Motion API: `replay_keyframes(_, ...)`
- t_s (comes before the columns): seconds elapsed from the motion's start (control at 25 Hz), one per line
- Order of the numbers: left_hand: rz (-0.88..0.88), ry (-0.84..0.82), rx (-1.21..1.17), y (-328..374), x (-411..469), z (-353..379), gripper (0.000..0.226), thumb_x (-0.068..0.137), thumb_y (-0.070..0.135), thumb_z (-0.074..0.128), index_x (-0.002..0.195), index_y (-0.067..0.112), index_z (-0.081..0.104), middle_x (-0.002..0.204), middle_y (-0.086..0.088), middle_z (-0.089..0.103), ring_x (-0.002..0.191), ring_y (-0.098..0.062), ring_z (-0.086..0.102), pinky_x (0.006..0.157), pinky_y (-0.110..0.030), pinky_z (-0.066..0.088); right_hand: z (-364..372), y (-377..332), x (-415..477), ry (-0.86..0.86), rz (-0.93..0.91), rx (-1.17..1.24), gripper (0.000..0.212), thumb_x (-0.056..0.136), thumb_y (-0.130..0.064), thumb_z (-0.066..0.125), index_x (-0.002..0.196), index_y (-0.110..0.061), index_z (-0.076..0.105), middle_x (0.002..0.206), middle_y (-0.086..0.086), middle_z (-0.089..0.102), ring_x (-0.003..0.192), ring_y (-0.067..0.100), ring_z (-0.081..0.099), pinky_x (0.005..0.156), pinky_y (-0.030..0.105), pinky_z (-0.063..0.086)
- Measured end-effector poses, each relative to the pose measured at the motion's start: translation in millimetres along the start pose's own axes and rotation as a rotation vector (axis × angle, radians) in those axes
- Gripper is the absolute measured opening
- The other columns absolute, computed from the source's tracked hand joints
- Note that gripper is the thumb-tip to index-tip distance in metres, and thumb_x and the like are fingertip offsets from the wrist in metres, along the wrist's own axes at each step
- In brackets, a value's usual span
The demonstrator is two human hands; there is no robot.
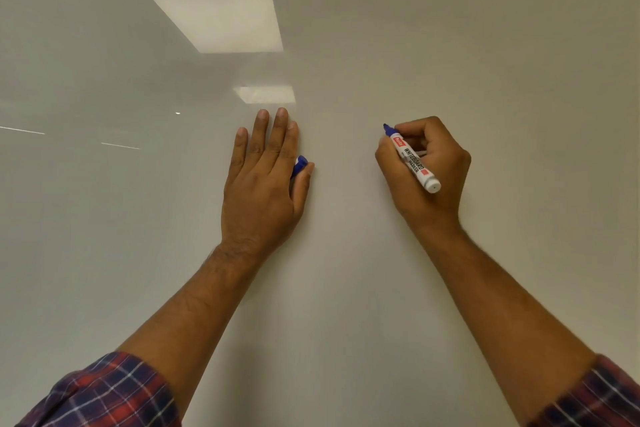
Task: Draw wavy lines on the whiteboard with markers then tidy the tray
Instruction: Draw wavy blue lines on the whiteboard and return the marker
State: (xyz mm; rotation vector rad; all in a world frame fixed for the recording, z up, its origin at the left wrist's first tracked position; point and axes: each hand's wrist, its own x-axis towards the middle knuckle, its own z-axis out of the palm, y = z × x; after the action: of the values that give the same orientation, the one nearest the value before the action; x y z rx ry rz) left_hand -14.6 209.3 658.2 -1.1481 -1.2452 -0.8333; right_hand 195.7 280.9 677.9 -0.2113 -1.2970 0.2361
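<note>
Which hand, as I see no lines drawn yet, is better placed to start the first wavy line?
Right hand: it grips the uncapped marker, tip toward the whiteboard. Left hand lies flat, pinching the cap.

One whiteboard (485,45); one marker (414,158); one cap (300,163); two hands, left (259,191) and right (448,163).

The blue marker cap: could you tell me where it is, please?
Head view, near centre: the blue cap sits between thumb and forefinger of the left hand, left of the marker.
</note>
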Motion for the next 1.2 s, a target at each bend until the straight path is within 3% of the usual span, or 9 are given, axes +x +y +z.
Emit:
replay_keyframes(0.24, -0.004, -0.003, -0.002, 1, -1, 0, 0.065, 0.113, 0.043, 0.034, 0.166, 0.008, 0.024, 0.175, -0.011, 0.020, 0.164, -0.029, 0.012, 0.133, -0.053, 0.014, 7, 12, 5, -0.003, -0.033, -0.027, 0.008, 0.089, -0.015, 0.074, 0.087, -0.010, 0.068, 0.072, -0.004, 0.066, 0.060, 0.005, 0.059, 0.057, 0.012, 0.042)
replay_keyframes(0.44, -0.004, -0.005, -0.002, 0, -1, 1, 0.065, 0.113, 0.043, 0.035, 0.167, 0.008, 0.023, 0.175, -0.011, 0.019, 0.164, -0.029, 0.011, 0.133, -0.052, 0.013, 0, 16, -17, -0.114, -0.130, -0.122, 0.007, 0.089, -0.014, 0.074, 0.086, -0.012, 0.068, 0.071, 0.000, 0.067, 0.057, 0.011, 0.058, 0.056, 0.016, 0.041)
replay_keyframes(0.6, 0.002, 0.000, -0.006, 1, -2, 0, 0.064, 0.113, 0.041, 0.035, 0.166, 0.008, 0.024, 0.175, -0.011, 0.019, 0.164, -0.029, 0.012, 0.133, -0.052, 0.013, -18, 25, -52, -0.082, -0.038, -0.071, 0.010, 0.086, -0.010, 0.075, 0.081, -0.014, 0.068, 0.069, -0.001, 0.065, 0.059, 0.016, 0.060, 0.054, 0.030, 0.047)
replay_keyframes(0.72, -0.001, -0.004, -0.008, 1, -3, -1, 0.065, 0.113, 0.042, 0.035, 0.166, 0.007, 0.024, 0.175, -0.011, 0.019, 0.164, -0.030, 0.012, 0.133, -0.052, 0.012, -28, 35, -94, -0.188, -0.186, -0.253, 0.008, 0.083, -0.010, 0.078, 0.086, -0.013, 0.071, 0.070, 0.000, 0.064, 0.061, 0.018, 0.060, 0.055, 0.035, 0.051)
replay_keyframes(0.88, 0.000, 0.014, -0.016, 2, -6, -2, 0.063, 0.114, 0.039, 0.037, 0.165, 0.006, 0.027, 0.174, -0.013, 0.022, 0.164, -0.031, 0.014, 0.133, -0.053, 0.013, -47, 52, -133, -0.157, -0.020, -0.140, 0.008, 0.084, -0.018, 0.076, 0.084, -0.015, 0.069, 0.070, -0.004, 0.062, 0.060, 0.017, 0.059, 0.055, 0.034, 0.052)
replay_keyframes(1.0, -0.002, 0.004, -0.021, 2, -7, -2, 0.062, 0.115, 0.040, 0.036, 0.165, 0.006, 0.028, 0.174, -0.013, 0.022, 0.163, -0.032, 0.014, 0.133, -0.053, 0.013, -54, 60, -172, -0.253, -0.116, -0.256, 0.013, 0.079, -0.011, 0.081, 0.083, -0.014, 0.070, 0.069, -0.004, 0.062, 0.059, 0.015, 0.058, 0.057, 0.028, 0.051)
replay_keyframes(1.12, -0.007, 0.001, -0.035, 2, -10, -3, 0.061, 0.115, 0.040, 0.038, 0.165, 0.006, 0.029, 0.174, -0.013, 0.024, 0.163, -0.032, 0.016, 0.133, -0.053, 0.013, -62, 64, -193, -0.205, 0.064, -0.132, 0.007, 0.083, -0.021, 0.073, 0.084, -0.015, 0.069, 0.071, -0.006, 0.063, 0.062, 0.016, 0.059, 0.058, 0.040, 0.054)
replay_keyframes(1.2, -0.005, -0.007, -0.048, 3, -12, -4, 0.061, 0.115, 0.040, 0.038, 0.165, 0.006, 0.030, 0.174, -0.014, 0.025, 0.163, -0.033, 0.017, 0.133, -0.053, 0.013, -65, 66, -211, -0.221, 0.031, -0.199, 0.007, 0.083, -0.022, 0.072, 0.081, -0.016, 0.068, 0.068, -0.006, 0.062, 0.064, 0.011, 0.055, 0.065, 0.041, 0.051)
